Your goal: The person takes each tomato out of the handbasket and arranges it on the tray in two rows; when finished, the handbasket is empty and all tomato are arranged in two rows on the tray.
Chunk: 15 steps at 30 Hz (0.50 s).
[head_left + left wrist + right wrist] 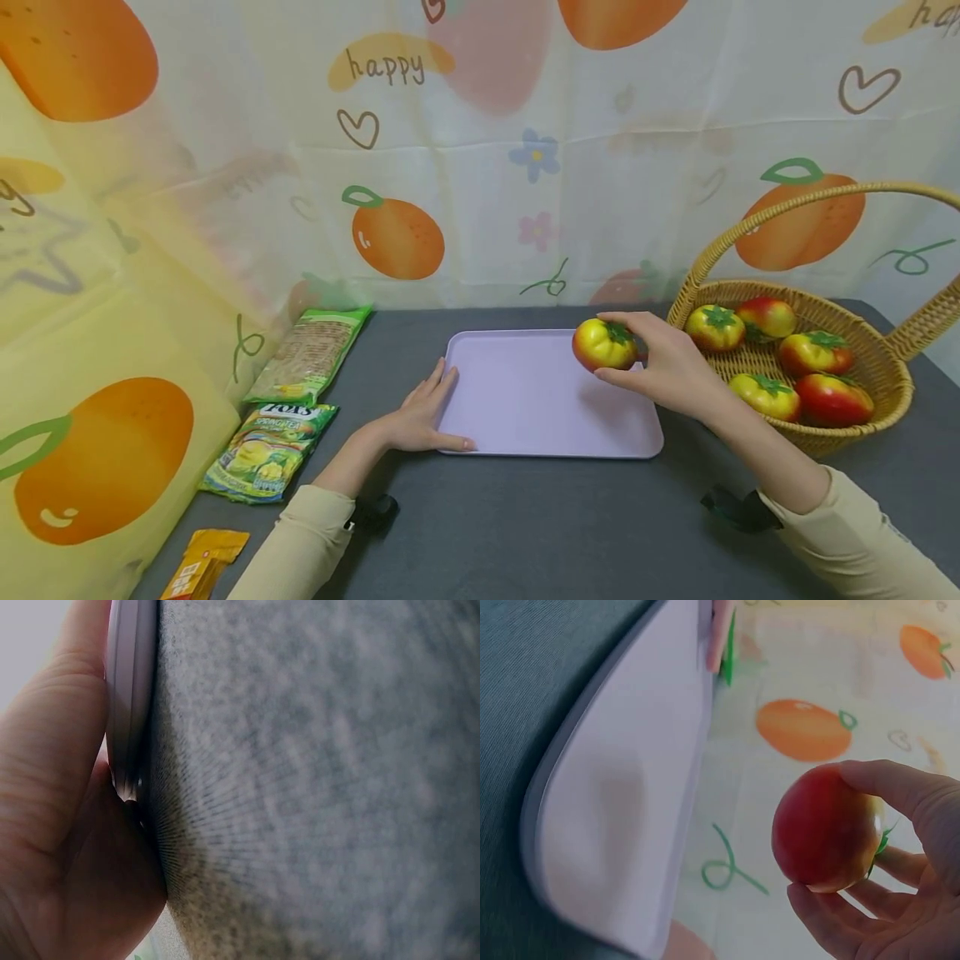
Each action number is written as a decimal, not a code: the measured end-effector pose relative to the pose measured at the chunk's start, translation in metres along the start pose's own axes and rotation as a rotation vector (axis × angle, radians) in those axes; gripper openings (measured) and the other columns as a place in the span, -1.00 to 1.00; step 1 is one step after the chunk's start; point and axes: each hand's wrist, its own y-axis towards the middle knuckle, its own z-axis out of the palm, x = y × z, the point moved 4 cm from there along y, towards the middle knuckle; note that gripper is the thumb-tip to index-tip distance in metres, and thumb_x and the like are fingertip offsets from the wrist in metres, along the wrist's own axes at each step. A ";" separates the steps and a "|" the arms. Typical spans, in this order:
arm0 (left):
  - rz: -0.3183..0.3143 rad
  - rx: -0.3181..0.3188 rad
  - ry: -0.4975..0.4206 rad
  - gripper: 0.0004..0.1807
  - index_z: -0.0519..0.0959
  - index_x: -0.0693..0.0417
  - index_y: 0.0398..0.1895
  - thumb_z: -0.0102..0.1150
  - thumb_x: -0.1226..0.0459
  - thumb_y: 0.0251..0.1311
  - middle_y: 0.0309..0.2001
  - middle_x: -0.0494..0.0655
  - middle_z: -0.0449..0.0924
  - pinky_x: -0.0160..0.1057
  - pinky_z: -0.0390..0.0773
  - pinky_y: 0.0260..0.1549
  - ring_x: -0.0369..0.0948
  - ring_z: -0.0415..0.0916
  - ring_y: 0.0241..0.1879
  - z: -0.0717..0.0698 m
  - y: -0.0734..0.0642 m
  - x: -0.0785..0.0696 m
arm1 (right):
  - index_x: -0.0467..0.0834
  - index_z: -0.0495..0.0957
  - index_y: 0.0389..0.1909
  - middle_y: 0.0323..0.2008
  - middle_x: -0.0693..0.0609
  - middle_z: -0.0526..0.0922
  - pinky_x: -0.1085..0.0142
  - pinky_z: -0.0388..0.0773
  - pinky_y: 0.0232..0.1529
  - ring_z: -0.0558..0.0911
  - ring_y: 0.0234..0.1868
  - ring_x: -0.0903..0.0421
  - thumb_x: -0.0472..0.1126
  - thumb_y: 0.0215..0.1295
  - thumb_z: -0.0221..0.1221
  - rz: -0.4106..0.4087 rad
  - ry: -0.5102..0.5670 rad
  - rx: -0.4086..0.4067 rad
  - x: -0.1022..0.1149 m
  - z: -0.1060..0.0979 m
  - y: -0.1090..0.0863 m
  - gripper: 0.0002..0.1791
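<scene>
A yellow-and-red tomato (pixel 600 344) with green leaves is pinched between the thumb and fingers of my right hand (pixel 667 362). It hangs above the right part of a pale lilac tray (pixel 517 400); in the right wrist view the red side of the tomato (pixel 825 825) faces the camera, and a shadow falls on the tray. My left hand (pixel 423 417) rests at the tray's left edge with fingers spread fairly straight, the thumb along the near left corner. The left wrist view shows that thumb (pixel 45 757) against the tray rim (pixel 131 697).
A wicker basket (pixel 756 362) with a tall handle stands at the right, holding several similar tomatoes (pixel 834 400). Along the left side lie a green-edged clear packet (pixel 303 354), a green Fox's bag (pixel 266 454) and an orange-yellow packet (pixel 202 567). A fruit-printed curtain (pixel 480 208) hangs behind the table.
</scene>
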 end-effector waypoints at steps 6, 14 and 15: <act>-0.006 0.004 -0.005 0.31 -0.24 0.20 0.55 0.37 -0.21 0.00 0.53 0.20 -0.53 0.25 -0.22 0.34 0.16 -0.39 0.49 0.000 0.000 0.001 | -0.17 0.45 0.26 0.13 -0.18 0.53 0.04 0.58 -0.11 0.53 0.02 -0.06 -0.10 0.04 0.47 0.007 0.075 0.045 0.002 0.027 0.020 -0.27; -0.020 0.006 -0.020 0.31 -0.24 0.18 0.56 0.37 -0.21 -0.01 0.53 0.19 -0.53 0.25 -0.22 0.34 0.18 -0.39 0.49 -0.001 0.000 0.002 | -0.16 0.48 0.23 0.09 -0.15 0.56 0.04 0.51 -0.04 0.54 0.04 -0.07 -0.11 0.01 0.48 -0.004 0.103 0.070 0.008 0.056 0.039 -0.28; -0.023 0.007 -0.022 0.31 -0.25 0.17 0.56 0.37 -0.22 -0.01 0.53 0.18 -0.54 0.25 -0.23 0.34 0.18 -0.39 0.49 -0.001 -0.001 0.002 | -0.17 0.48 0.22 0.08 -0.16 0.57 0.02 0.50 -0.02 0.54 0.05 -0.08 -0.11 0.01 0.48 -0.013 0.107 0.073 0.009 0.060 0.042 -0.29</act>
